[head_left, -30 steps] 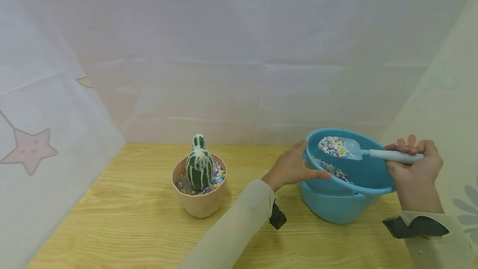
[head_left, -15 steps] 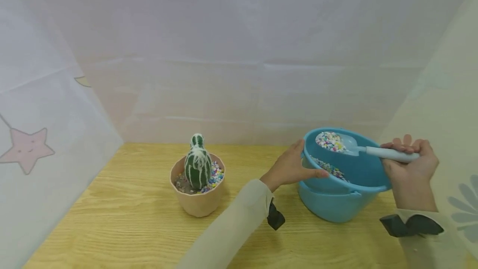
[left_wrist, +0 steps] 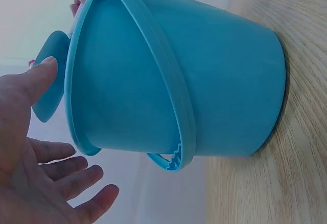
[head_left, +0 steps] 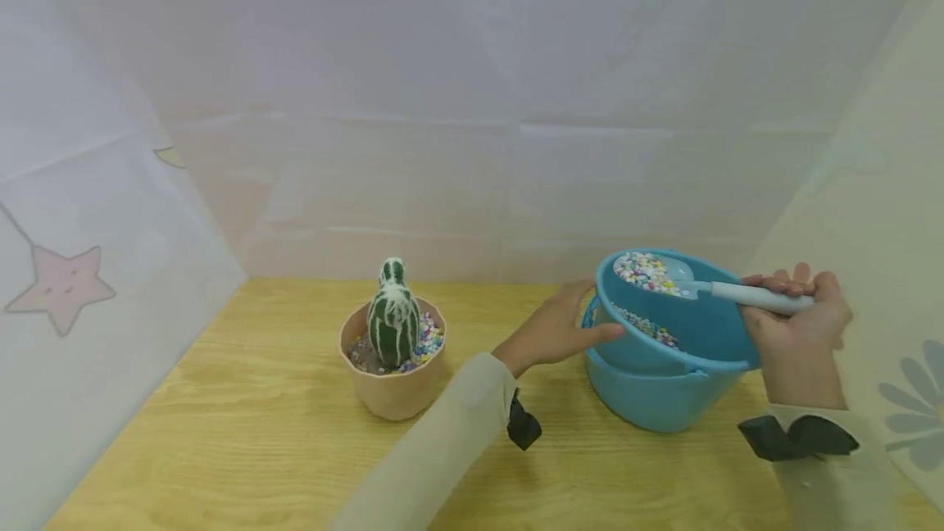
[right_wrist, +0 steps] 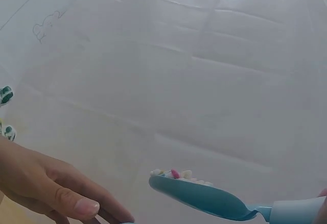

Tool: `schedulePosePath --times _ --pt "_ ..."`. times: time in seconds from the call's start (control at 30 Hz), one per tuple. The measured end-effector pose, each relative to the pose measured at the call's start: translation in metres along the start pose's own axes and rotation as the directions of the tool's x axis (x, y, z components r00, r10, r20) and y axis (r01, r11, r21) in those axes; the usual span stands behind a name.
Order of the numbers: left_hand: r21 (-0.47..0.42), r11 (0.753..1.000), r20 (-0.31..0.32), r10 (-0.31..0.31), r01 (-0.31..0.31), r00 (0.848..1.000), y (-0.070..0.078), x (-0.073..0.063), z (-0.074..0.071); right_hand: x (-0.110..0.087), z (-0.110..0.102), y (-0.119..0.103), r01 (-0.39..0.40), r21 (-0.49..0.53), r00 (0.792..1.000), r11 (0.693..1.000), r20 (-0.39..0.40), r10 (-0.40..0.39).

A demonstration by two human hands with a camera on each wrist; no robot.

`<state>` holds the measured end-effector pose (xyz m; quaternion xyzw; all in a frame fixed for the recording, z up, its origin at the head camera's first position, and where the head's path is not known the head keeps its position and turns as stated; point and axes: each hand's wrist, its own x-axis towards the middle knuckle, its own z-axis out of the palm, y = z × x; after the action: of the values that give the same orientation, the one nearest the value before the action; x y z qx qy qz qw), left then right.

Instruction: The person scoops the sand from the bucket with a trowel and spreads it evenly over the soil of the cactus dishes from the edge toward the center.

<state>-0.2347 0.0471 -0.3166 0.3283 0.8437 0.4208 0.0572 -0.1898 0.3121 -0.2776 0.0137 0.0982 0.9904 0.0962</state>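
Note:
A small trowel with a white handle and pale blue blade carries a heap of coloured pebbles. My right hand grips its handle, holding the loaded blade over the mouth of a blue bucket. More coloured pebbles lie inside that bucket. At the bucket's left side is my left hand, its fingers spread and relaxed. In the left wrist view, the left hand shows a gap from the bucket wall, and the bucket's handle hangs down its side.
To the left, a peach-coloured pot holds a green-and-white knitted cactus, with coloured pebbles on the right and a brownish fill on the left. Everything stands on a wood-grain table. Pale printed cloth encloses the back and sides.
My left hand has loosened from the bucket's rim and drawn slightly left. The loaded trowel has moved a little left and up over the bucket, still in my right hand.

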Motion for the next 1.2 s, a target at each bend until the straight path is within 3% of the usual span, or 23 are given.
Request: schedulePosePath --times 0.23,0.5,0.73,1.0,1.2 --pt "0.051 0.996 0.003 -0.072 0.072 0.997 -0.006 -0.008 -0.012 0.000 0.000 0.012 -0.101 0.065 0.993 0.993 -0.052 0.105" --pt "0.078 0.994 -0.012 -0.075 0.076 0.997 -0.014 -0.018 -0.022 0.001 -0.002 0.027 -0.120 0.085 0.985 0.989 -0.113 0.129" --pt "0.088 0.990 -0.047 -0.103 0.106 0.994 -0.017 -0.028 -0.030 0.004 -0.004 0.042 -0.147 0.046 0.986 0.988 -0.068 0.150" --pt "0.091 0.992 -0.071 -0.082 0.088 0.994 -0.021 -0.038 -0.035 0.005 -0.008 0.057 -0.133 0.009 0.988 0.991 -0.081 0.133" --pt "0.067 0.993 -0.078 -0.089 0.094 0.993 -0.024 -0.046 -0.039 0.005 -0.012 0.065 -0.161 0.014 0.984 0.987 -0.080 0.162"
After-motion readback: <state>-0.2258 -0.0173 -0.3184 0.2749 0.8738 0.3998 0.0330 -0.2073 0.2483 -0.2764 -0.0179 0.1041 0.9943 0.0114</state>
